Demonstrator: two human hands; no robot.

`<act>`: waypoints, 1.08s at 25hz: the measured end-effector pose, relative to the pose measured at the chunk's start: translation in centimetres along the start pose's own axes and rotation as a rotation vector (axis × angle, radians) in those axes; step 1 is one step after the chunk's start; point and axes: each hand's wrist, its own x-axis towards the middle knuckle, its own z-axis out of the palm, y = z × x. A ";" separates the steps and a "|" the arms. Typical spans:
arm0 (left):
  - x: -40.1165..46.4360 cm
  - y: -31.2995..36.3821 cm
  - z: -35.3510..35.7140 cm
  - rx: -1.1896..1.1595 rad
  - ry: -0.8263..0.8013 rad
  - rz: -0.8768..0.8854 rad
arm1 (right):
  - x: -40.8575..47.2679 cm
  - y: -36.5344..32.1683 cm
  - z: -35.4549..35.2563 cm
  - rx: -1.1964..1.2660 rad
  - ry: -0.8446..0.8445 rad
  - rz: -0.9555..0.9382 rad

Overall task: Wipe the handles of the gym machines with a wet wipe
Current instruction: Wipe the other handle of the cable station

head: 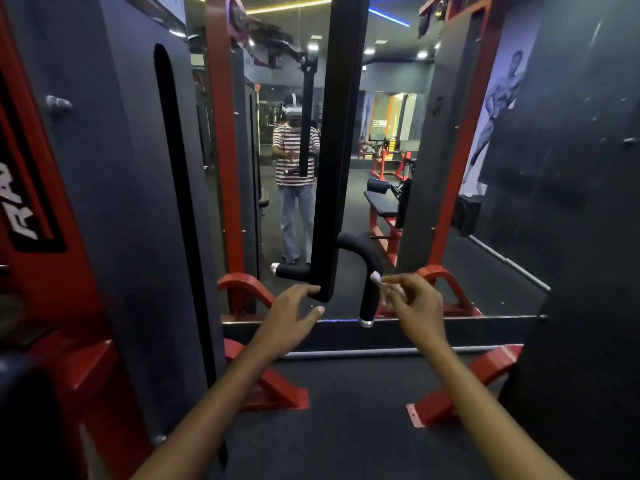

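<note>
Now right hand [414, 299] fingers pinch wet wipe [375, 277] against curved handle [370, 268]; left hand [294, 311] fingers relaxed, touching bar [332, 168].

You are in a gym. Big red and black machines [114, 202] stand on both sides of you. A tall black bar [337, 133] hangs in front of you with padded handles [367, 271] at its low end. A wall mirror [381, 168] shows more of the room: a red bench with a black pad [381, 206], a dark floor mat [346, 427] and bright lights on the ceiling [389, 17]. On the right wall you see a big picture of a strong man showing his muscles [498, 105]
</note>
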 end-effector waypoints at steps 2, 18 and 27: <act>2.2 -0.4 0.1 -0.002 0.049 0.021 | 3.6 0.0 0.6 0.031 0.029 -0.036; 19.4 5.3 2.5 0.856 0.510 0.370 | 23.3 7.4 7.8 0.373 -0.619 -1.062; 20.8 7.2 1.8 1.591 0.313 0.164 | 23.4 7.6 10.6 0.394 -0.706 -1.138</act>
